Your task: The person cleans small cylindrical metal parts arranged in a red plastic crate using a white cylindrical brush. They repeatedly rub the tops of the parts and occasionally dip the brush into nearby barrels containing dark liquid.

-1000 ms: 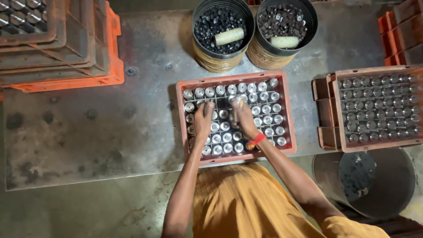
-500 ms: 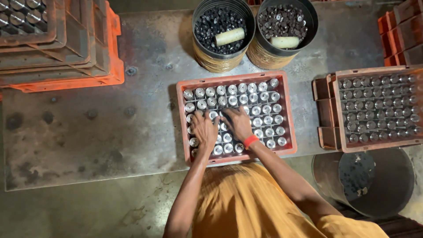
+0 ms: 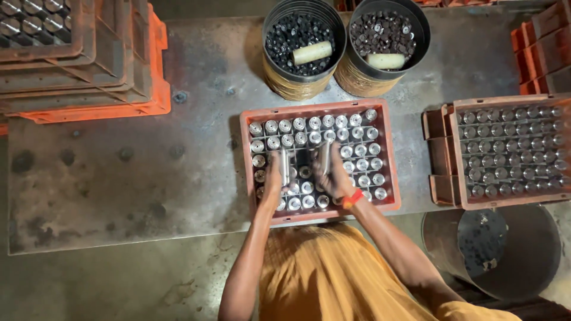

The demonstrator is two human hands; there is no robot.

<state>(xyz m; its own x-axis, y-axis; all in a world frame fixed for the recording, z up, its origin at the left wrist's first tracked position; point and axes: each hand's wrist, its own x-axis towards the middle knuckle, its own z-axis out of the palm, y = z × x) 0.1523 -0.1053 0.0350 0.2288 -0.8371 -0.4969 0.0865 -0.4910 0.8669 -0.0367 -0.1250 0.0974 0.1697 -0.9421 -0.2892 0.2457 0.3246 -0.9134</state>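
A red plastic crate (image 3: 389, 160) on the metal table holds rows of upright shiny metal cylinders (image 3: 360, 148). My left hand (image 3: 275, 181) is closed around one metal cylinder (image 3: 285, 166), raised out of the crate and tilted. My right hand (image 3: 335, 178), with a red band at the wrist, grips a second metal cylinder (image 3: 325, 157) in the same way. Both hands hover over the middle of the crate, where a dark empty slot (image 3: 303, 156) shows between them.
Two black bins of small dark parts stand behind the crate (image 3: 304, 47) (image 3: 383, 41), each with a pale cylinder on top. A second filled crate (image 3: 511, 151) sits at right, stacked orange crates (image 3: 83, 65) at far left, and a round drum (image 3: 493, 249) at lower right.
Both hands have closed on a cylinder each and lifted them up out of the crate's middle rows, leaving an open slot.
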